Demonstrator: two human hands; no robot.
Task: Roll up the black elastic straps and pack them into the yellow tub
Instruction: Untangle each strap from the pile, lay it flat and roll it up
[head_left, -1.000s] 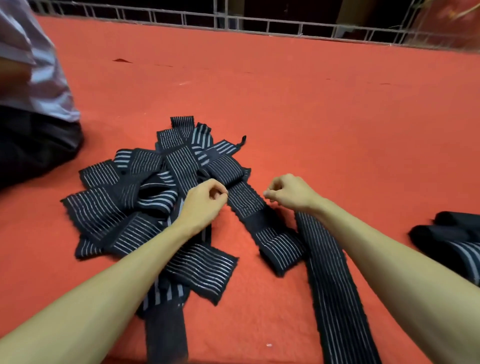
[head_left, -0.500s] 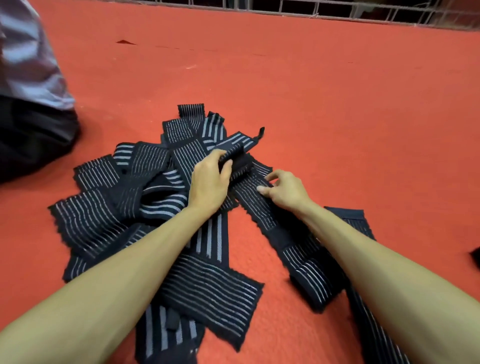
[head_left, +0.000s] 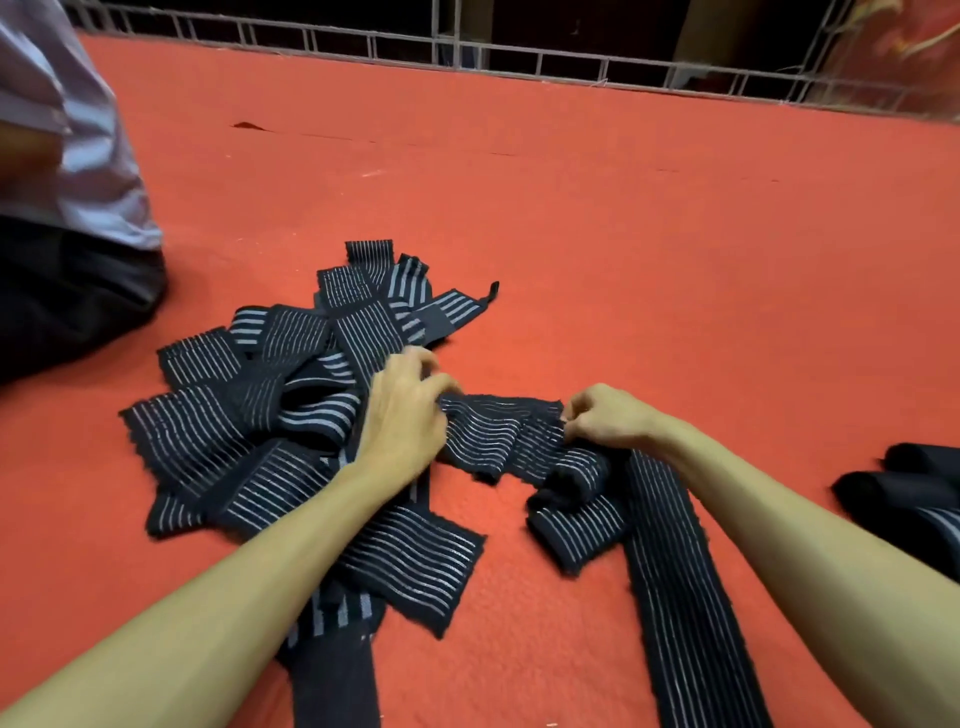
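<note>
A heap of black elastic straps with white stripes (head_left: 249, 431) lies on the red carpet, left of centre. One strap (head_left: 498, 431) is stretched sideways between my two hands. My left hand (head_left: 405, 415) pinches its left end, beside the heap. My right hand (head_left: 608, 418) pinches its right end. The rest of that strap bunches below and trails toward me as a long band (head_left: 680, 587). No yellow tub is in view.
Another person (head_left: 67, 208) sits at the far left in a light shirt and dark trousers. Dark rolled straps (head_left: 914, 493) lie at the right edge. A metal railing (head_left: 519, 57) runs along the carpet's far edge.
The left hand has lifted one strap's end off the heap and pulled it toward me. The right hand has taken its other side, so the strap now spans between both hands.
</note>
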